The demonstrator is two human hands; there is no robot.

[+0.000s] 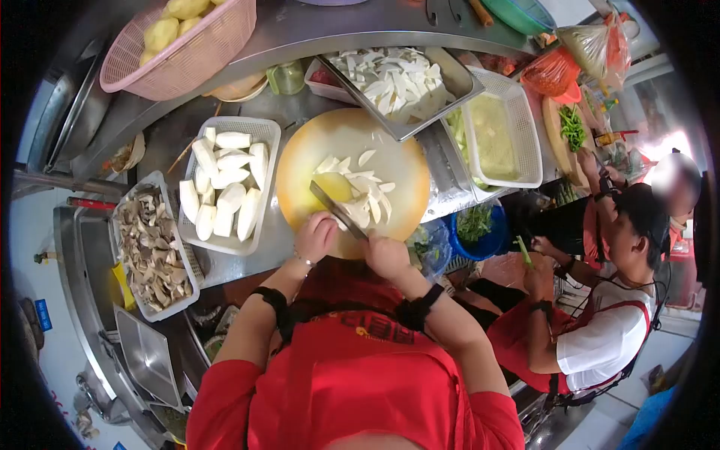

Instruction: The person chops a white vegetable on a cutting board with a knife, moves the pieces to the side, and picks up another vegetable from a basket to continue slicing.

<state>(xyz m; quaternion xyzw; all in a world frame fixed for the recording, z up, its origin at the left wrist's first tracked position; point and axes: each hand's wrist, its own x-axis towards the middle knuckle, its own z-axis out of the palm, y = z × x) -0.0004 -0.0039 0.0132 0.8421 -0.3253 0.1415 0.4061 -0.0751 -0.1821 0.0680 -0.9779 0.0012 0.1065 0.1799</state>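
Observation:
My right hand [388, 253] is wrapped round the handle of a kitchen knife [337, 208], whose blade points up and left across the round cutting board [409, 176]. Beside the blade, at the board's near left edge, my left hand [316, 236] has its fingers curled together; whatever lies under them is hidden. White slices [373, 196] are scattered on the board, some right against the blade. Left of the board, a white plastic basket [271, 161] holds several thick white vegetable pieces [230, 176]. Behind the board, a metal tray [457, 94] holds a heap of white slices [397, 79].
Grey-brown mushrooms [154, 251] fill a basket at far left. Peeled potatoes [161, 34] sit in a pink basket [187, 64]. A white basket [529, 142] and a blue tub [491, 240] stand right. A nearby person [607, 330] holds a green stalk [523, 251].

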